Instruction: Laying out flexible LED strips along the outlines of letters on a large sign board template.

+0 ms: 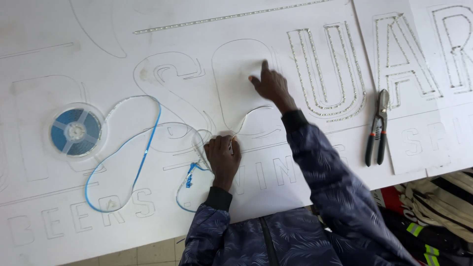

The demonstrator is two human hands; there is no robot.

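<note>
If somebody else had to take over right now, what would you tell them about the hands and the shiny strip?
Left hand pinches the strip at the bottom of the round letter outline.
Right hand presses fingertips inside that outline, holding nothing.
Reel lies at the left, strip looping loose from it across the white board.
Snips lie to the right.
Letters further right are lined; this outline looks unlined.

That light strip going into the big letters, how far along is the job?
Done: the letters on the right already carry rows of small lights along their grooves. In hand: the right hand presses the strip into the round letter's outline, while the left hand pinches the strip lower down. Left: the curvy letter and those further left look bare. Much strip is loose, some on the reel. Snips lie unused.
</note>
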